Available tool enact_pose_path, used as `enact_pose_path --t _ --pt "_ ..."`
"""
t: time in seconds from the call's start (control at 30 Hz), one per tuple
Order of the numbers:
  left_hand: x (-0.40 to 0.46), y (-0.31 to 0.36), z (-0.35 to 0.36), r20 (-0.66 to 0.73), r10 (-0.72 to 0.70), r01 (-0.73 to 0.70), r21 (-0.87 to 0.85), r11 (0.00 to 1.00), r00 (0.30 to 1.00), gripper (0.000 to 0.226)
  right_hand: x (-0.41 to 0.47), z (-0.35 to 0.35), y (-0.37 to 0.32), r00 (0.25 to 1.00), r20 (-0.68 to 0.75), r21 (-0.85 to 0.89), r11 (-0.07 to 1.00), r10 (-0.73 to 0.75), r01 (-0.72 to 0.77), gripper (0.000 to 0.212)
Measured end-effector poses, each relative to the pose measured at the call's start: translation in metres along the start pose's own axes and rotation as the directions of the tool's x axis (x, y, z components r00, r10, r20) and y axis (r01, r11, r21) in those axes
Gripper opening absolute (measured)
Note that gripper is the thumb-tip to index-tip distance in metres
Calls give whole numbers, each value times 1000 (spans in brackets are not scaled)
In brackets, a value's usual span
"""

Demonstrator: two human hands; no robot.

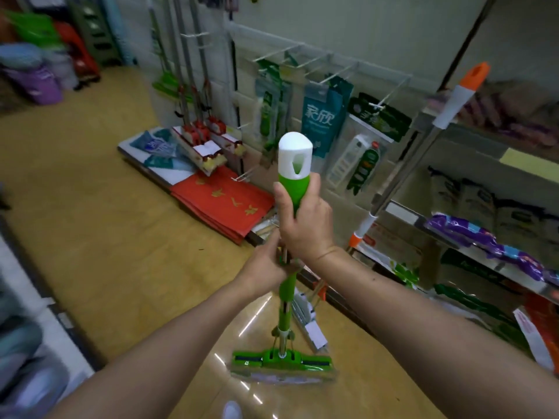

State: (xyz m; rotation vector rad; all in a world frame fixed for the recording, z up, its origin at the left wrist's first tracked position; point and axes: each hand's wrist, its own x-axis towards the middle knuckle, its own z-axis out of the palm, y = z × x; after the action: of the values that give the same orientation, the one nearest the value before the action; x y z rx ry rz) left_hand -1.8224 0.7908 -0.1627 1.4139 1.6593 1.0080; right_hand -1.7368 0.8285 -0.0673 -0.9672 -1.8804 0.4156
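Now the right hand [305, 220] fingers wrap the green mop [295, 189] top, the left hand [266, 267] grips just below them; next, probably, lift it straight.

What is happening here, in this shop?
A person holds a green mop upright with both hands. The right hand grips the green handle just under its white cap; the left hand grips the shaft lower down. The mop head rests on the yellow floor, beside shelves of goods.
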Motion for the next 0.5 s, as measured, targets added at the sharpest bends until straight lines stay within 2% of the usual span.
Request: enact_pose_path --t 0.07,0.13,0.3,0.4,0.5 --pt "0 -3 -19 10 1 0 -19 1000 1000 59 16 15 -18 999 -5 60 997 -39 39 58" --pt "1 -5 -42 -34 32 -34 -74 997 999 61 33 30 -36 998 -4 121 991 -56 56 54" --pt "6 0 -99 -238 106 -110 -3 994 965 43 76 63 -82 992 -58 242 963 -110 120 38" --pt "10 8 -127 -371 160 -162 27 986 915 24 97 82 -106 990 -70 303 943 -123 139 39" --pt "18 15 -157 -447 165 -150 70 986 879 28 117 95 -127 991 -71 392 910 -114 133 37"
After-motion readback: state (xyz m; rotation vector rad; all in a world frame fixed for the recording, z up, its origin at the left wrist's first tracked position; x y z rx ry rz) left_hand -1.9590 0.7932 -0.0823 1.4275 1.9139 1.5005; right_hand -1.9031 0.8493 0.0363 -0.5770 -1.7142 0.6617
